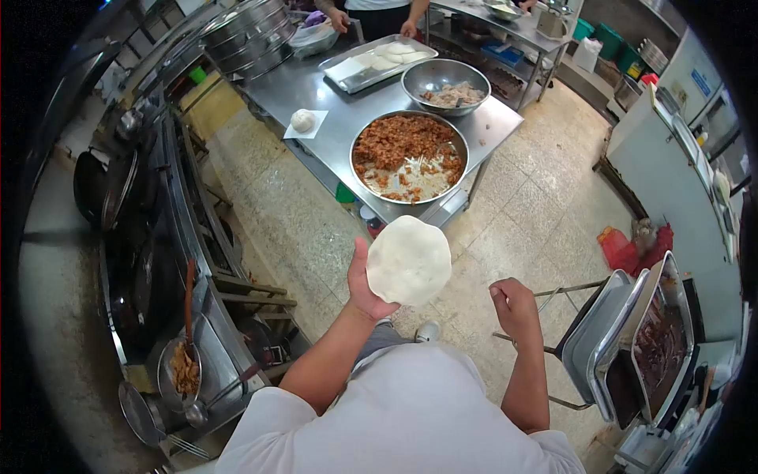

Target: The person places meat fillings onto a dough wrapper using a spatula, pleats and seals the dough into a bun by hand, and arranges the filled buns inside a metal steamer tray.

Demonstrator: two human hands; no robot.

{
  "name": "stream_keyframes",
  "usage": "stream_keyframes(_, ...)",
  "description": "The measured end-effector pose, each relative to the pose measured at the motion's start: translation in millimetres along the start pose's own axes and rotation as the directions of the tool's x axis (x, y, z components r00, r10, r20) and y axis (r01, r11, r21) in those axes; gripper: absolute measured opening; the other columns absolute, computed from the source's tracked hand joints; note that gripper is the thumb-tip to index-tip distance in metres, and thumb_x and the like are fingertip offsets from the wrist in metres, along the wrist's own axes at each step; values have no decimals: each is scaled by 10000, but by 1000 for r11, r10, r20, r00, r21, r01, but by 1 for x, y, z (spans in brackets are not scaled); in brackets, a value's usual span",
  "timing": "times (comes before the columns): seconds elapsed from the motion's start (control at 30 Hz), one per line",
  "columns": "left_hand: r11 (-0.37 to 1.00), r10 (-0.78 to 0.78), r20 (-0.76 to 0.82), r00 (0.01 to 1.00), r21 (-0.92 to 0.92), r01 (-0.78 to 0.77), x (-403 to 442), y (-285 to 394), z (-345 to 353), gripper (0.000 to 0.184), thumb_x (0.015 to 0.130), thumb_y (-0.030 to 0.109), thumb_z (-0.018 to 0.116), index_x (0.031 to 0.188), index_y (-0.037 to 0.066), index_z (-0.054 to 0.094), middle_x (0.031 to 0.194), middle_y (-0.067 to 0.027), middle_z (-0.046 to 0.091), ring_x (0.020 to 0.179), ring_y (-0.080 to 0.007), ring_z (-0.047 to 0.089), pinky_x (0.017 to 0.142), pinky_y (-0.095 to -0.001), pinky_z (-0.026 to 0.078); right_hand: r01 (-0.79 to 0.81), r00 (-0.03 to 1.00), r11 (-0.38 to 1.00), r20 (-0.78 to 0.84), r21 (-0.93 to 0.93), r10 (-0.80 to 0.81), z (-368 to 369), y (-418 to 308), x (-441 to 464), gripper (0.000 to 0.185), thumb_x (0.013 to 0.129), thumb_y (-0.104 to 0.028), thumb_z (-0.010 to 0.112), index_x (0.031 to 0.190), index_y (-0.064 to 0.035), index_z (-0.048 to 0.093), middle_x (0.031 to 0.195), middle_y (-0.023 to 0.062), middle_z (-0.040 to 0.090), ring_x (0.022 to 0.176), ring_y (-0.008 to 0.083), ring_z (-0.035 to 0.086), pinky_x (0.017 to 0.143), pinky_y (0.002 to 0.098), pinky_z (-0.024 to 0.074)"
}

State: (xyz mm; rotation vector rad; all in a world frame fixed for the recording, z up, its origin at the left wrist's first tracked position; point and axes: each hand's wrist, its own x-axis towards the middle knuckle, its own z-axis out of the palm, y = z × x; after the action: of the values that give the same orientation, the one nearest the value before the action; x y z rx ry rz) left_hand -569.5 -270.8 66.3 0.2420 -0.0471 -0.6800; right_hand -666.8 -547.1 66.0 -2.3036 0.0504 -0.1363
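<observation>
Dough round (409, 261) | left hand (365, 289): grip holding its edge | right hand (515, 306): grip curled together

Dough (409, 261) lies on the left hand (363, 291), at 12 o'clock; the right hand (515, 308) is between 1 and 2. Beyond the dough, at 12, stands the table (316, 162). At its near end sits a pan (433, 193) of filling (407, 141), a bowl (426, 71) just behind, a tray (395, 73) behind that toward 11. At 11, a bun (302, 120) rests on paper (317, 123), steamers (246, 39) farther back. Bags (620, 249) lie at 2, stacked trays (612, 340) at 3, a wok (91, 186) at 10.
</observation>
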Motion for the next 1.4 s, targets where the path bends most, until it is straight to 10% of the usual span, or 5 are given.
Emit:
stream_keyframes(0.33,987,158,-63,985,21,-157,-11,-17,4,906,894,730,494,1528,98,357,1558,-163,389,1419,-399,388,1166,-594,299,193,979,967,-98,164,-178,5,-20,17,104,884,23,605,973,-2,655,885,168,651,802,344,643,721,386,513)
stream_keyframes(0.53,993,66,-152,986,104,-50,-9,-5,-2,899,894,726,500,1530,107,357,1561,-159,387,1408,-410,399,1145,-606,328,287,955,942,19,175,-295,26,-19,39,149,874,36,591,995,-10,667,902,172,659,822,334,658,728,379,518)
stream_keyframes(0.73,966,257,-81,963,55,-254,-25,28,-17,850,931,669,499,1515,68,363,1527,-178,429,1396,-401,423,1139,-594,348,53,955,983,278,173,-101,36,-33,82,207,872,19,545,1026,-18,679,930,189,686,850,356,664,757,401,529)
stream_keyframes(0.9,981,188,-150,971,66,-180,-22,50,-46,845,934,646,514,1515,52,359,1533,-190,418,1394,-405,423,1145,-584,342,331,881,930,299,161,-366,61,-45,126,181,871,-29,574,1024,-27,672,948,202,685,885,390,659,767,442,528)
stream_keyframes(1.4,931,359,-132,924,123,-344,6,121,-56,837,930,602,570,1536,73,337,1592,-164,333,1461,-367,320,1175,-609,255,454,692,885,586,101,-422,90,-153,254,163,865,-133,555,940,-58,679,886,188,692,856,403,667,728,509,515)
